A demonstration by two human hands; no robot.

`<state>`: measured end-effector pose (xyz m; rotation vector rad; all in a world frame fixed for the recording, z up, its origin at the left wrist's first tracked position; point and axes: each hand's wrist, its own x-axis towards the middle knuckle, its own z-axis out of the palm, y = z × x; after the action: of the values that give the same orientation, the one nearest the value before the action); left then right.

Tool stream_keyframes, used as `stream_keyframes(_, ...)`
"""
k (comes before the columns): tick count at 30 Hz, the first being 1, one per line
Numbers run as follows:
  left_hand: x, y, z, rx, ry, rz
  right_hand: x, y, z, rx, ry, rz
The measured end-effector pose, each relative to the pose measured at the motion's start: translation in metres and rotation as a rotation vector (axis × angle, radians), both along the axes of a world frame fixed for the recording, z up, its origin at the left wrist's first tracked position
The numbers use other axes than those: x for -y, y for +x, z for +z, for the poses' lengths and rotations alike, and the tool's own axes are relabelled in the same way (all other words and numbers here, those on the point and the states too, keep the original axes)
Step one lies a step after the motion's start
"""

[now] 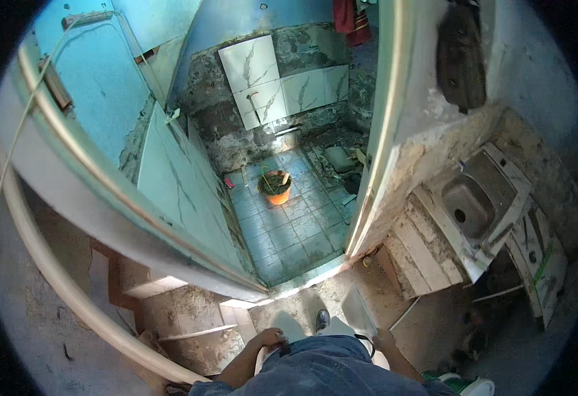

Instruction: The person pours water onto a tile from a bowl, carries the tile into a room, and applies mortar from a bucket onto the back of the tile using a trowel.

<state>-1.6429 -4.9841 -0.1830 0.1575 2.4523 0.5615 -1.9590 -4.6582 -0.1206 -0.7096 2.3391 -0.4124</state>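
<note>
My left hand (pixel 272 338) is beside the left of my waist with its fingers curled in. What it holds, if anything, is hidden. On the other side of my waist is my right hand (pixel 385 343), next to a black strap (pixel 366 341) that hangs at my blue shirt (pixel 322 363). Its fingers are too dim and small to make out. A dark shoe (pixel 322 320) shows below me, between grey flat pieces (pixel 359 309) on the dirty floor. Ahead, past a doorway, an orange bucket (pixel 277 195) with dark contents and a light-handled tool stands on small floor tiles.
White veined tiles (pixel 249 63) cover part of the rough back wall; a hammer-like tool (pixel 254 105) shows against them. Rubble (pixel 338 158) lies at the room's far right. A raised sill (pixel 305 280) crosses the doorway. To the right is a metal sink (pixel 470 204) on a broken counter.
</note>
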Motion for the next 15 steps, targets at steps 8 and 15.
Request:
stream_keyframes(8, 0.178, -0.186, 0.076, -0.072, 0.292, 1.266, 0.217, -0.091, 0.100, -0.050, -0.166, 0.065)
stream_keyframes(15, 0.296, -0.375, 0.119, 0.393, 1.060, 1.354, 0.399, -0.170, 0.080, -0.257, -0.305, 0.102)
